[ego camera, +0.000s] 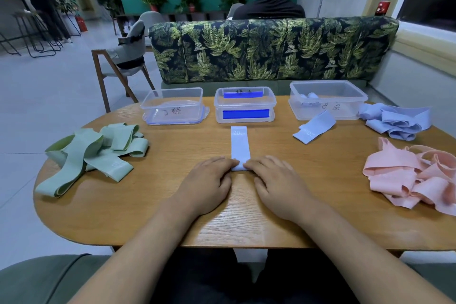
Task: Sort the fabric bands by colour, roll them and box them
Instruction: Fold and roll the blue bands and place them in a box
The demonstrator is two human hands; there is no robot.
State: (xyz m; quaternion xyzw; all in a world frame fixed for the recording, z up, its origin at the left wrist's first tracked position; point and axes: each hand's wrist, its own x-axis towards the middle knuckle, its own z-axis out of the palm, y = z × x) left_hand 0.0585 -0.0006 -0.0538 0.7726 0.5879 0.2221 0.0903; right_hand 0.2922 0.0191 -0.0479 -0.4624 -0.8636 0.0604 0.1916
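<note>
A lidded middle box (244, 103) with blue clips stands at the far edge of the wooden table (160, 210). Straight in front of it, just clear of its near wall, a pale blue band (239, 145) lies flat and runs toward the person. Its near end is folded up under the fingertips of both hands.

The left hand (209, 180) and the right hand (278, 185) sit side by side. Their fingers are curled down onto that folded end and hold it; the thumbs are hidden.

Left of the middle box stands an open left box (172, 108). Nearer and farther left, a green heap (96, 153) spreads out, and its lowest loop reaches the table's left rim.

Right of the middle box stands an open right box (345, 106) with rolled bands (309, 97) inside. A second blue band (315, 128) lies slanted against its front wall. Beyond that box a blue heap (394, 122) sits near the far right edge. Nearer than it, a pink heap (404, 180) runs out of view on the right.

Bare wood lies open on both sides of the hands, out to the green and pink heaps, and behind the wrists to the table's near edge.
</note>
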